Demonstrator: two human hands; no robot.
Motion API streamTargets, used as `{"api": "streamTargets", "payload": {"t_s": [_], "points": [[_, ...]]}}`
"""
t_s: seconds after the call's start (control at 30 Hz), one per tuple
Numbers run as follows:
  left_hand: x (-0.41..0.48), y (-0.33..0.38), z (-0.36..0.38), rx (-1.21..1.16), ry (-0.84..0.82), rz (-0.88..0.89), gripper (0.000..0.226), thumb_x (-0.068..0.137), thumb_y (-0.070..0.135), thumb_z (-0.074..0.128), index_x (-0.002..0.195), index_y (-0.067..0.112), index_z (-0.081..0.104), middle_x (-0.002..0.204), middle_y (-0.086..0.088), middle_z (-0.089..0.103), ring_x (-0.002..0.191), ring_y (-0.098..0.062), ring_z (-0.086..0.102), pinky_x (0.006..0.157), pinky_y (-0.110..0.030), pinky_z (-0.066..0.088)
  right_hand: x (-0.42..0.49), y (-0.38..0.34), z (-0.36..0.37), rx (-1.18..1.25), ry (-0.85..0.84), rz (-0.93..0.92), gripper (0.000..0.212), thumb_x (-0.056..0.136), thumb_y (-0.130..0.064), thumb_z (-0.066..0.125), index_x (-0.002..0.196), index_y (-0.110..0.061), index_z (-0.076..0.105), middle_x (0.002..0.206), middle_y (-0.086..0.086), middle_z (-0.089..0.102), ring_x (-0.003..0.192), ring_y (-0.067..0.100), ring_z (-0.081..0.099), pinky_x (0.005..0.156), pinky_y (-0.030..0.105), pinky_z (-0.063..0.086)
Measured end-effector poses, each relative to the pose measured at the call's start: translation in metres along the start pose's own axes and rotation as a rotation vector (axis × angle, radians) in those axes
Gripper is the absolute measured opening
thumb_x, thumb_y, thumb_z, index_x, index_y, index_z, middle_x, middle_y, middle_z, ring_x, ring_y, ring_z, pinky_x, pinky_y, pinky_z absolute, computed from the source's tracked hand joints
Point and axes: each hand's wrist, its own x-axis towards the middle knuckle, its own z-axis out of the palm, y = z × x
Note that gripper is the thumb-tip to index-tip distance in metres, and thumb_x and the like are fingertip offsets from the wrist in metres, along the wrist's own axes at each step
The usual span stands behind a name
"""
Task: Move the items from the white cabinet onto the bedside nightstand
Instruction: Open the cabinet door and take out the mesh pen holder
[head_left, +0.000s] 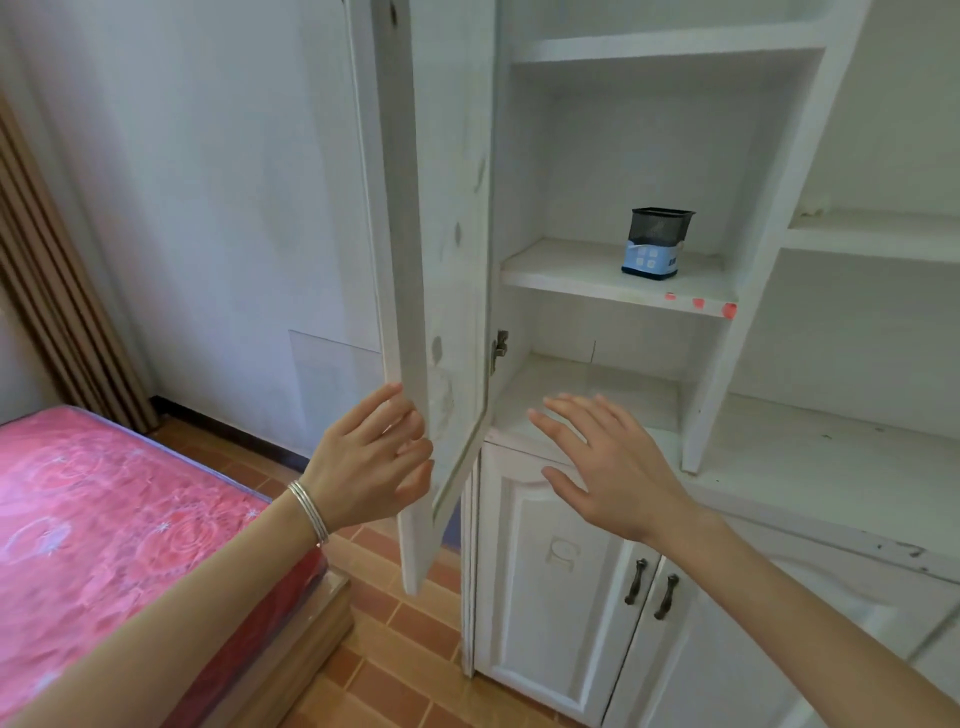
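Head view: white cabinet with its tall door open, standing edge-on between the two hands. Left hand was at the door's lower free edge, fingers curled round that edge, so the grip held the door. Thin silver bangles sat on the left wrist. Right hand hung in front of the lowest open compartment, touching nothing that could be seen, with fingers straight and spread: grip wide, holding nothing.

Task item: a black mesh pen holder with a blue house-print base stood upright on the middle shelf, toward the shelf's right end and set back from its front edge, well apart from both hands. Whether it held anything could not be told. Red sticker dots ran along the right part of that shelf's front edge. A metal hinge showed on the cabinet's left wall, just below the shelf.

Below the right hand were closed lower doors with two dark handles side by side. A worn white surface ran off to the right, with open niches above it.

At left, a bed with a red floral mattress under clear plastic, a brown striped curtain at the far left edge, a pale wall, and an orange-brown tiled floor.
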Motion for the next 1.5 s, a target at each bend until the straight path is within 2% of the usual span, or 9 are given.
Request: {"api": "streamTargets", "payload": {"t_s": [0.27,0.47,0.57,0.67,0.9,1.03,1.2,1.33,1.5], "points": [[-0.028,-0.034,-0.006,0.094,-0.063,-0.046,0.017,0.081,0.022,0.06,0.073,0.008,0.064,0.082,-0.012,0.063,0.088,-0.031,0.056,0.095,-0.047,0.045,0.017,-0.015,-0.004,0.002,0.018,-0.027,0.055,0.088,-0.042,0.038,0.136,-0.017,0.045,0.132,0.008,0.053,0.125,0.025,0.046,0.105,0.046,0.037],[-0.017,-0.022,-0.005,0.05,-0.077,-0.089,0.021,0.081,0.026,0.056,0.072,0.009,0.063,0.077,-0.009,0.062,0.086,-0.027,0.05,0.097,-0.045,0.042,0.015,-0.011,-0.013,-0.01,0.023,-0.015,0.055,0.088,-0.043,0.038,0.136,-0.018,0.042,0.133,0.008,0.052,0.126,0.025,0.045,0.105,0.047,0.035],[-0.001,-0.012,-0.003,-0.003,-0.097,-0.144,0.02,0.081,0.026,0.055,0.073,0.009,0.063,0.077,-0.008,0.061,0.081,-0.029,0.055,0.098,-0.044,0.041,0.011,-0.003,-0.019,-0.028,0.027,0.01,0.055,0.088,-0.043,0.038,0.136,-0.017,0.044,0.133,0.008,0.052,0.125,0.025,0.046,0.105,0.046,0.036],[0.024,0.0,0.001,-0.087,-0.109,-0.163,0.02,0.082,0.027,0.054,0.078,0.011,0.065,0.082,-0.007,0.062,0.086,-0.029,0.058,0.099,-0.043,0.038,0.004,0.01,-0.03,-0.044,0.031,0.058,0.056,0.088,-0.043,0.037,0.136,-0.016,0.045,0.133,0.009,0.052,0.125,0.026,0.046,0.105,0.046,0.035],[0.096,0.026,0.026,-0.197,-0.131,-0.191,0.024,0.083,0.028,0.05,0.084,0.01,0.065,0.085,-0.007,0.063,0.087,-0.03,0.058,0.089,-0.039,0.04,-0.017,0.052,-0.057,-0.078,0.065,0.14,0.055,0.086,-0.041,0.038,0.135,-0.015,0.046,0.132,0.01,0.053,0.123,0.027,0.047,0.103,0.046,0.037],[0.138,0.04,0.04,-0.214,-0.112,-0.192,0.023,0.082,0.028,0.052,0.086,0.01,0.066,0.086,-0.006,0.063,0.09,-0.03,0.056,0.082,-0.037,0.04,-0.024,0.086,-0.069,-0.102,0.092,0.167,0.055,0.085,-0.04,0.039,0.133,-0.016,0.047,0.13,0.008,0.054,0.121,0.025,0.047,0.103,0.041,0.035],[0.19,0.049,0.061,-0.226,-0.047,-0.182,0.02,0.08,0.025,0.058,0.09,0.01,0.066,0.087,-0.006,0.062,0.091,-0.03,0.056,0.08,-0.036,0.04,-0.021,0.132,-0.08,-0.124,0.132,0.164,0.054,0.084,-0.041,0.039,0.131,-0.016,0.05,0.129,0.008,0.055,0.12,0.024,0.048,0.1,0.04,0.039],[0.228,0.053,0.075,-0.195,-0.014,-0.198,0.022,0.082,0.028,0.055,0.09,0.011,0.067,0.088,-0.006,0.063,0.09,-0.029,0.057,0.08,-0.036,0.04,-0.013,0.17,-0.089,-0.132,0.185,0.133,0.053,0.084,-0.04,0.04,0.13,-0.014,0.051,0.125,0.008,0.056,0.117,0.02,0.043,0.097,0.04,0.041],[0.26,0.058,0.092,-0.16,-0.009,-0.243,0.021,0.079,0.026,0.056,0.09,0.011,0.067,0.087,-0.004,0.062,0.088,-0.029,0.057,0.081,-0.034,0.04,-0.004,0.208,-0.094,-0.157,0.218,0.087,0.052,0.084,-0.039,0.038,0.127,-0.014,0.053,0.126,0.008,0.057,0.116,0.024,0.05,0.098,0.042,0.042]]}}
